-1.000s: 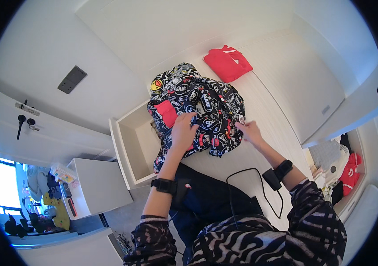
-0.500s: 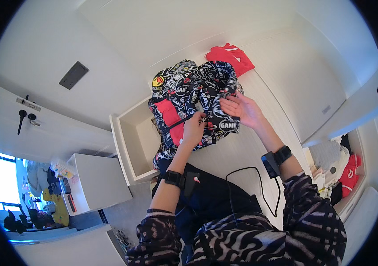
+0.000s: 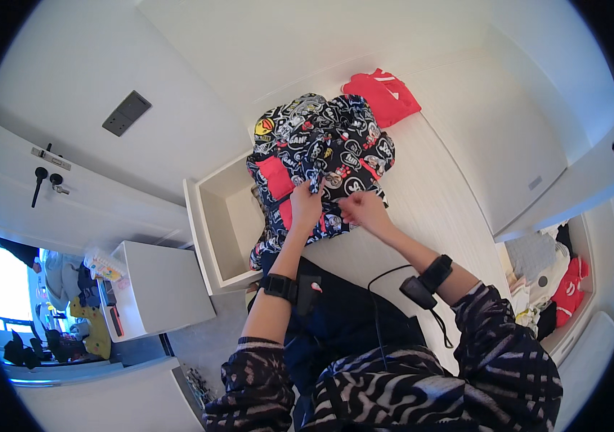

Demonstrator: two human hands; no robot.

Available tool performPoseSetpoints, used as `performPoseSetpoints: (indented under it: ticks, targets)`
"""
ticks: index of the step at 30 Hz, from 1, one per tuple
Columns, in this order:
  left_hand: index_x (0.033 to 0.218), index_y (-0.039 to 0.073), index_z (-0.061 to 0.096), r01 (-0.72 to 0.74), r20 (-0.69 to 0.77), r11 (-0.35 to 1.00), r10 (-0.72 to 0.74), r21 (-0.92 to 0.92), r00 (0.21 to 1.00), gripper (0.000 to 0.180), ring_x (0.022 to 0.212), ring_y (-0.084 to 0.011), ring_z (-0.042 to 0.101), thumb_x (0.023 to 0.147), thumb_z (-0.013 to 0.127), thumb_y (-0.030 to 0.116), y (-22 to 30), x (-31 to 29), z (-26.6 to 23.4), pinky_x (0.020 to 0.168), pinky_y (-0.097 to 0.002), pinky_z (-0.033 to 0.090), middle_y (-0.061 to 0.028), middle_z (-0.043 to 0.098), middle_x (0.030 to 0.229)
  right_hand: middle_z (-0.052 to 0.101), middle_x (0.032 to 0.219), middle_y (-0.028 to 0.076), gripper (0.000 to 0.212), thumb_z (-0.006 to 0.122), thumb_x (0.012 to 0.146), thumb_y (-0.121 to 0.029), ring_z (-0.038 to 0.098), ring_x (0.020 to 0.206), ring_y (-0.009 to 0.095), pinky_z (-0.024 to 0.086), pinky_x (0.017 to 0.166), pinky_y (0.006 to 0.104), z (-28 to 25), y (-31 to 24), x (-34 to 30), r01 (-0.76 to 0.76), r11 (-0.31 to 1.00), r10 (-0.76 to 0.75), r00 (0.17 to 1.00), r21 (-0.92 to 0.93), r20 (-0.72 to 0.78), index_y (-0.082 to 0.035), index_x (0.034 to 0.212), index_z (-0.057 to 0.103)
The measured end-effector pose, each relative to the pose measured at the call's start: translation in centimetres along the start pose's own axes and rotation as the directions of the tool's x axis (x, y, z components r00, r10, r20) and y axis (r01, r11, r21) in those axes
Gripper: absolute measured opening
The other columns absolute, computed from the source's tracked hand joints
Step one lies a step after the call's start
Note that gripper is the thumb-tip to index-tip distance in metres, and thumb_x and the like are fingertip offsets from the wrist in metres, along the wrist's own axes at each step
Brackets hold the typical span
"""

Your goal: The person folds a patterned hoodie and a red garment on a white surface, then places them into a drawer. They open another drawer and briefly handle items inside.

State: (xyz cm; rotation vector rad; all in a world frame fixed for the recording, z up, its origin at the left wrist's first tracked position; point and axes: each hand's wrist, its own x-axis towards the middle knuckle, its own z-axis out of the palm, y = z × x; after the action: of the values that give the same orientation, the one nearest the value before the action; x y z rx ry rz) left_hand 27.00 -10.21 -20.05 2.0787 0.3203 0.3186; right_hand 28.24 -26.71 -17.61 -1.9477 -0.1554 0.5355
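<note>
Patterned garment (image 3: 321,155): dark fabric with cartoon prints and a red lining, lying crumpled on the pale counter (image 3: 436,209), its left edge hanging over an open drawer (image 3: 213,223). Left hand (image 3: 305,207): fingers pinched on a fold of the garment near its middle, forearm reaching straight up from the lower edge, black wristband worn. Right hand (image 3: 363,210): fingers clenched on the garment's near hem, apparently gripping it, though the view is small. Red garment (image 3: 381,95): folded, just beyond the patterned one. Drawer interior: appears bare where visible. Open compartment (image 3: 552,281) at right: holds mixed clothing.
</note>
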Motion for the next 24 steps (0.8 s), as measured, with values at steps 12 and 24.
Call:
performPoseSetpoints:
  ticks: [12,24]
  targets:
    - [0.085,-0.004,0.062,-0.070,-0.302,0.997,0.058,-0.028,0.951,0.027,0.065,-0.0250,0.058,0.075,0.072,0.019,3.2,-3.2,-0.8,0.059,-0.0347,0.045,-0.0136,0.059,0.072,0.064,0.067,0.014,0.016,0.069,0.075,-0.013,0.063,0.058,0.023,0.047,0.054,0.0326,4.0,0.7,-1.3,0.279,0.927,-0.354,0.872,-0.251,-0.339,0.002,0.075,0.063]
    - [0.095,-0.002,0.058,0.033,-0.059,0.946,-0.055,-0.322,0.997,0.013,0.065,-0.0135,0.055,0.082,0.057,0.000,4.9,-5.1,-2.2,0.060,-0.0267,0.043,-0.0084,0.061,0.074,0.066,0.081,0.019,0.020,0.064,0.069,0.004,0.066,0.077,0.033,0.050,0.066,0.0356,2.4,-1.4,-2.2,0.508,0.833,-0.547,0.701,-0.219,-0.457,0.003,0.089,0.060]
